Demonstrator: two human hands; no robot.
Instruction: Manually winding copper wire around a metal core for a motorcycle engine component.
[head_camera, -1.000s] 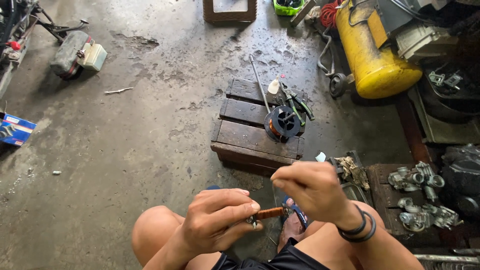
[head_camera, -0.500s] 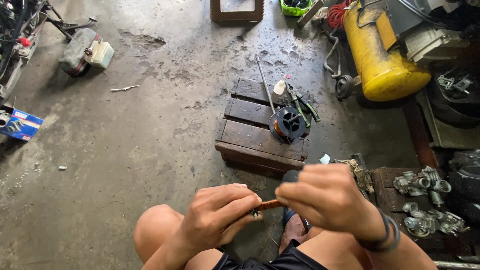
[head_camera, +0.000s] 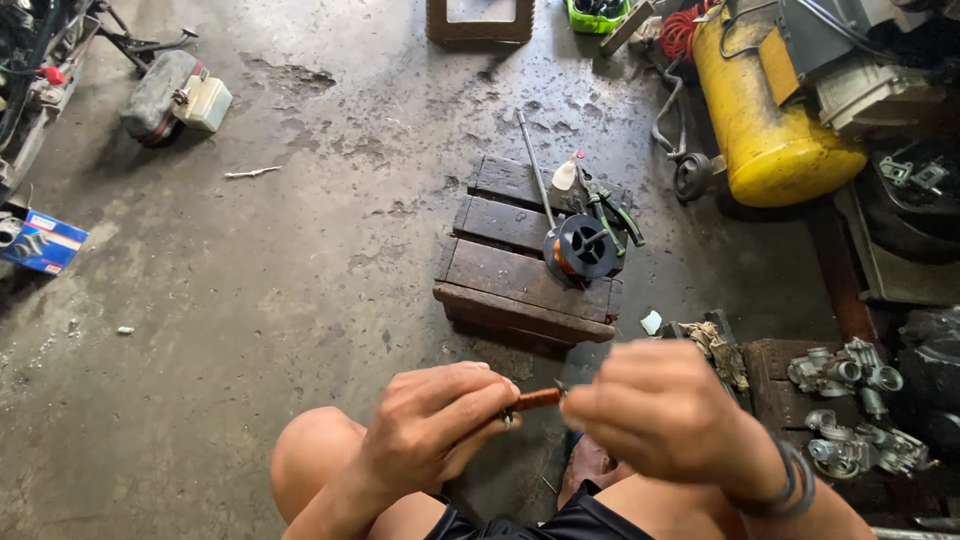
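Small rod wound with copper-coloured wire (head_camera: 537, 399), pinched in the curled fingers of the left hand (head_camera: 435, 428), long axis near horizontal, bare end pointing toward the right hand (head_camera: 655, 410). Right hand blurred, fingers bunched at that end of the rod; whether closed on the tip or on a strand of wire, not discernible. Left hand thus the bearer, right hand just beside the free end; both above the bare knee (head_camera: 315, 455) and close to the body. Farther out on the stained concrete floor (head_camera: 300, 270): low wooden block of dark planks (head_camera: 510, 265), straight ahead of the hands, carrying a black spool of copper wire (head_camera: 580, 247), green-handled pliers (head_camera: 610, 212), a thin metal rod (head_camera: 532, 160) and a small white bottle (head_camera: 566, 175). To the right, a yellow compressor tank (head_camera: 760, 120) and a cluster of grey metal carburettor parts (head_camera: 850, 400). Far left, a blue carton (head_camera: 45, 242) and a grey and white container (head_camera: 175, 95).
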